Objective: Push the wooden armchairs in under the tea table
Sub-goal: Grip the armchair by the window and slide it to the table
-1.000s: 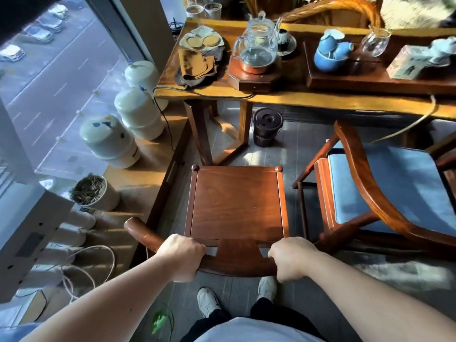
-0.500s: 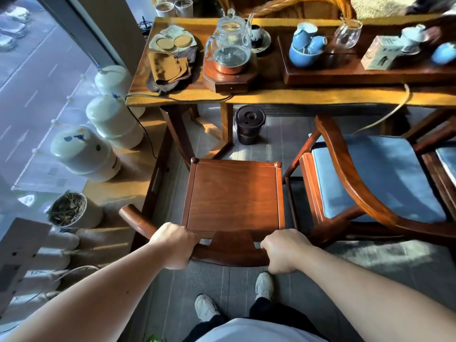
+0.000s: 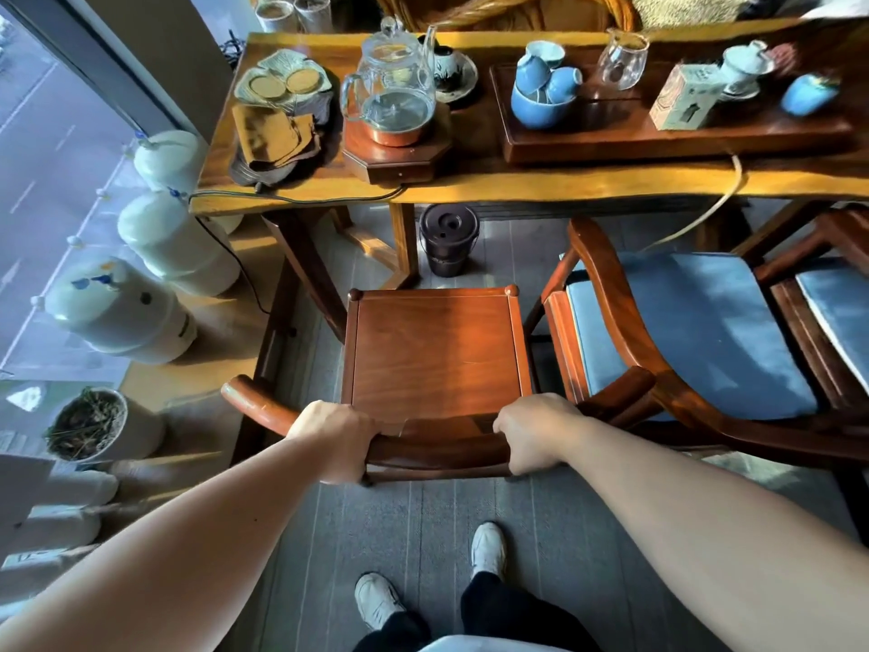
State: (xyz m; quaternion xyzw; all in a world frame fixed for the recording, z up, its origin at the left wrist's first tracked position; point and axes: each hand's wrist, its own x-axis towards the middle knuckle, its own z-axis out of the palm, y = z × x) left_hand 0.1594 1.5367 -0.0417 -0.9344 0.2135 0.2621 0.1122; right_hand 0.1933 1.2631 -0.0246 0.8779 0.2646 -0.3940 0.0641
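Observation:
A wooden armchair (image 3: 435,350) with a bare reddish seat stands in front of me, facing the tea table (image 3: 541,185). My left hand (image 3: 336,430) and my right hand (image 3: 533,432) both grip its curved back rail. The seat's front edge sits just short of the table's near edge. A second wooden armchair (image 3: 606,317) with a blue cushion (image 3: 696,331) stands to the right, its seat partly under the table. A third cushioned chair (image 3: 832,294) shows at the right edge.
A dark lidded bucket (image 3: 447,244) stands on the floor under the table, ahead of the chair. Table legs (image 3: 308,270) rise at the left. White tanks (image 3: 122,312) line the window platform. The tabletop holds a glass kettle (image 3: 395,94), blue cups (image 3: 541,94) and a tea tray.
The bare-seat chair has moved forward toward the table with both hands on its back rail. My view has come closer to the table.

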